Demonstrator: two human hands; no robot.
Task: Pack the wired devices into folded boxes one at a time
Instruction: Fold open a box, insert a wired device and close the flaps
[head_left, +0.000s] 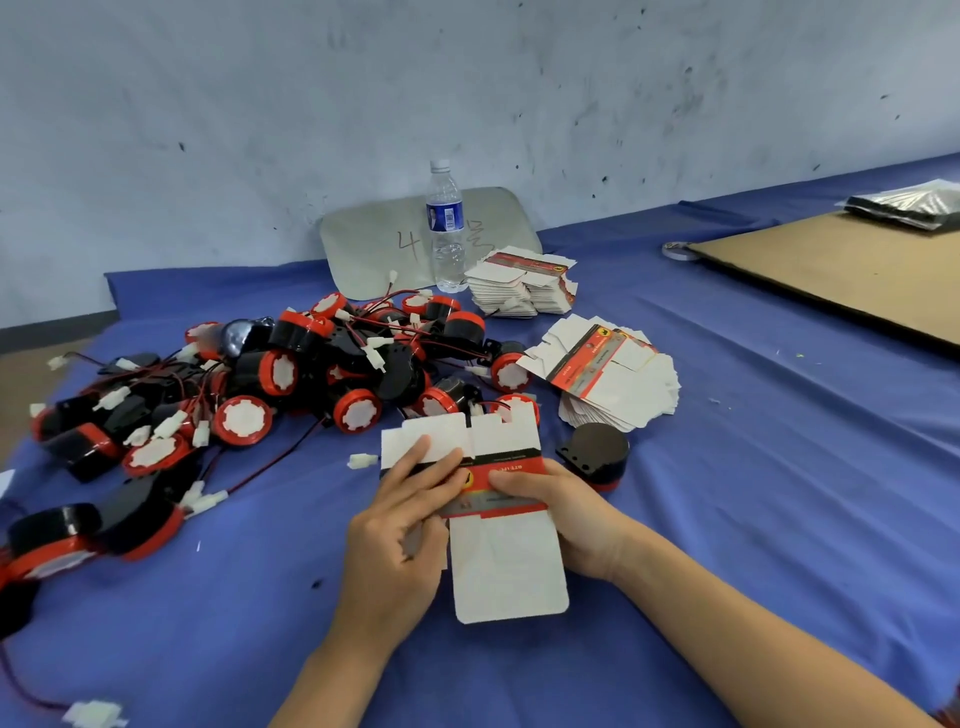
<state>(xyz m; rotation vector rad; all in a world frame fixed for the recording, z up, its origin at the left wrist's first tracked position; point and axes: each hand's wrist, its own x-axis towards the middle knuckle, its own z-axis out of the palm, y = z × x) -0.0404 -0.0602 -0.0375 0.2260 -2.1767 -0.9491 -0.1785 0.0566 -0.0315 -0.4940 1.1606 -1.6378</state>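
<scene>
A flat white box blank (506, 566) with a red and black printed band is held between both hands above the blue cloth. My left hand (402, 525) grips its left side, fingers over the band and thumb beneath. My right hand (566, 512) pinches its right edge. A single black round wired device (595, 457) sits just right of the box. A big pile of red-and-black wired devices (291, 374) with white plugs lies to the left and behind.
Two stacks of flat box blanks sit behind, one fanned (608, 379) and one farther back (524, 283). A water bottle (445, 228) stands by a grey sheet (374, 244). A brown board (852, 270) and a tape roll (680, 252) lie at the right.
</scene>
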